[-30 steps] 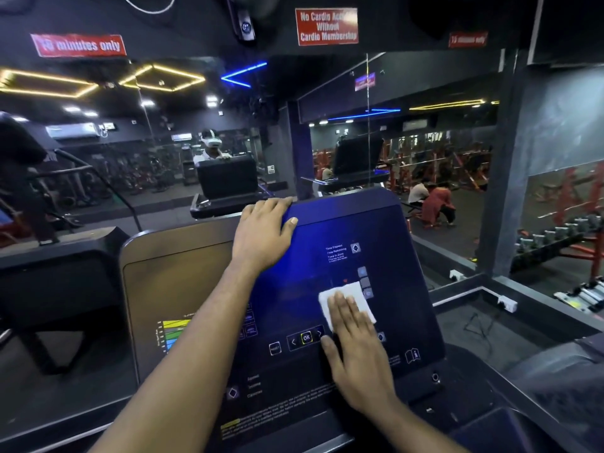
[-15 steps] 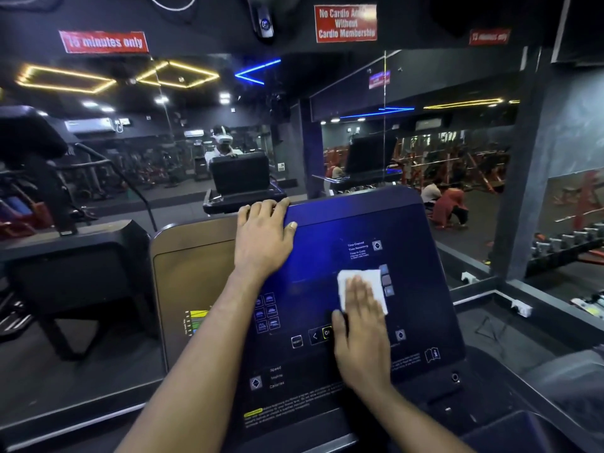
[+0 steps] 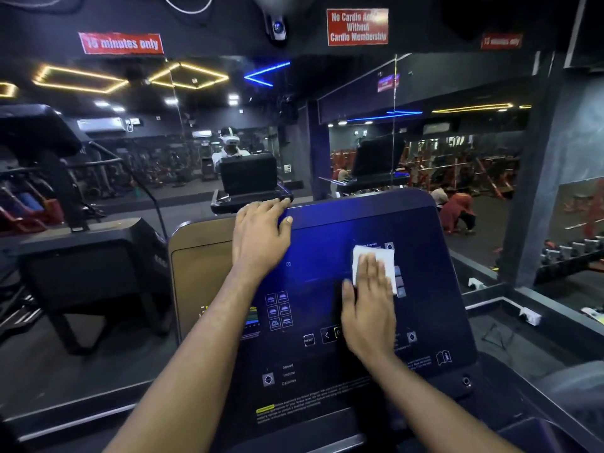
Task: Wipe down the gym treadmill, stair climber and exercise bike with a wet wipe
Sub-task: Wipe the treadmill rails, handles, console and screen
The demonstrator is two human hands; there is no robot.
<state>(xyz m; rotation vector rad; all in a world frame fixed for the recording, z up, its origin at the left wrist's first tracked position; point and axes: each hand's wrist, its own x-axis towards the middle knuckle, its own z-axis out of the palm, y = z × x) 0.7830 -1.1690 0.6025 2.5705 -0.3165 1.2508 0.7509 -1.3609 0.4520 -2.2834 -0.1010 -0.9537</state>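
White rectangle under flat fingers: presses the wet wipe (image 3: pixel 372 256) against the treadmill console (image 3: pixel 327 256) with the right hand (image 3: pixel 369 308), palm down, fingers straight and held together. No pinch and no curl. Relies on downward pressure alone, judged sufficient to drag the wipe across the glossy face without bunching it. Covers the lower part of the wipe and leaves the upper edge and right margin exposed beyond the fingertips.

Rests the left hand (image 3: pixel 258 237) on the console's upper edge, fingers extended with tips at the rim, thumb on the front face. Cannot tell whether the tips hook over the back. Judged purpose: braces the body and steadies the tilted panel against the push of the wiping hand.

Locates the wipe on the right half of the dark blue display, just below a small caption and beside a column of small icons. Appears thin, folded square, lying flat and clean white. Wetness not determinable.

Leaves apart from the wipe: the program keys (image 3: pixel 277 310) at centre left and the Speed, Incline and Calories legend lower down.

Faces a wall mirror (image 3: pixel 457 158), with a second dark machine (image 3: pixel 98 266) standing to the left.
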